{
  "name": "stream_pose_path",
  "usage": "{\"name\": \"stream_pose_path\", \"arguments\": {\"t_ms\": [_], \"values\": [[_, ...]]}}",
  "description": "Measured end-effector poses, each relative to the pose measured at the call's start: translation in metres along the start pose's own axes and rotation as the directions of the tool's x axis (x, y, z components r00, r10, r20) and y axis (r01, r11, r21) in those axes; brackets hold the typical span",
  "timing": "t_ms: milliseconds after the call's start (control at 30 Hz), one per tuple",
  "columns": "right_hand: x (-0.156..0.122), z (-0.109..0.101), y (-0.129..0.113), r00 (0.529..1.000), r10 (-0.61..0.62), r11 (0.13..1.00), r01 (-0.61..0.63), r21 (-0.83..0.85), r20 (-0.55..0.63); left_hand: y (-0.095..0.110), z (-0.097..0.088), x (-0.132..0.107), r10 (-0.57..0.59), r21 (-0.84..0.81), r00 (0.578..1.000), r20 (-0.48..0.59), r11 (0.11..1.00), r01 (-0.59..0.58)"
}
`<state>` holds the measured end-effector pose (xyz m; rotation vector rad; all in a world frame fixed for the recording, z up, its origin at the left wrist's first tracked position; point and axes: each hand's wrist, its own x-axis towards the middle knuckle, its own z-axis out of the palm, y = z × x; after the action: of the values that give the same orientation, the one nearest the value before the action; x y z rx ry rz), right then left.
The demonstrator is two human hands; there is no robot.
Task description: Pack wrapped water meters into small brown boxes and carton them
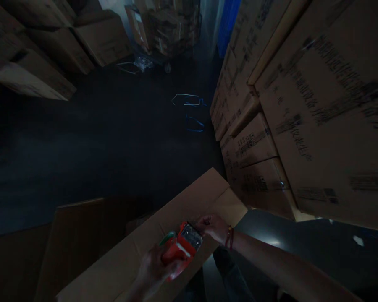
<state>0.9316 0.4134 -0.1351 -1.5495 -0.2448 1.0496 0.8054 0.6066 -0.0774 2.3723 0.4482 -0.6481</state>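
Observation:
A flat brown cardboard box [164,226] lies tilted in front of me at the bottom of the view. My left hand [153,266] is closed round the handle of a red tape dispenser [181,245] that rests on the cardboard. My right hand [212,228] reaches in from the right, its fingers pinched at the dispenser's metal front end. What those fingers grip is too dark to make out. A beaded bracelet sits on my right wrist.
A tall stack of printed cartons [302,109] fills the right side. More cartons [34,50] are piled at the left and far back [170,29]. Blue and white strapping [189,102] lies on the dark floor. An open brown box [82,235] stands at lower left.

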Motion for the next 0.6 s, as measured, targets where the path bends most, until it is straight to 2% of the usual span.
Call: {"name": "stream_pose_path", "arguments": {"t_ms": [67,100,167,267,333,367,400,467,600], "values": [[0.005,-0.028,-0.005,0.998,0.009,1.0,-0.011,-0.026,-0.061,0.017,-0.004,0.003,-0.079,0.092,0.996,0.03,0.993,0.076],[0.007,-0.051,-0.008,0.994,0.006,0.999,-0.011,-0.043,-0.106,0.027,-0.005,0.007,-0.115,0.114,0.992,0.049,0.987,0.109],[0.01,-0.111,-0.013,0.975,-0.004,0.997,-0.013,-0.073,-0.221,0.05,-0.004,0.019,-0.156,0.137,0.984,0.092,0.98,0.142],[0.017,-0.209,-0.018,0.913,0.018,0.995,-0.058,-0.086,-0.408,0.086,0.001,0.048,-0.165,0.197,0.98,0.109,0.97,0.142],[0.024,-0.258,-0.016,0.87,0.031,0.989,-0.097,-0.108,-0.491,0.107,0.006,0.069,-0.163,0.272,0.983,0.085,0.953,0.134],[0.029,-0.274,-0.015,0.855,0.035,0.985,-0.115,-0.125,-0.517,0.115,0.008,0.078,-0.172,0.3,0.982,0.072,0.943,0.143],[0.034,-0.284,-0.012,0.846,0.037,0.981,-0.133,-0.143,-0.531,0.122,0.01,0.086,-0.184,0.317,0.981,0.066,0.936,0.154],[0.044,-0.291,-0.006,0.843,0.036,0.971,-0.156,-0.18,-0.537,0.131,0.013,0.096,-0.212,0.325,0.976,0.056,0.928,0.182],[0.059,-0.282,0.015,0.845,-0.013,0.962,-0.135,-0.237,-0.535,0.141,0.014,0.101,-0.256,0.346,0.966,0.04,0.911,0.227]]}}
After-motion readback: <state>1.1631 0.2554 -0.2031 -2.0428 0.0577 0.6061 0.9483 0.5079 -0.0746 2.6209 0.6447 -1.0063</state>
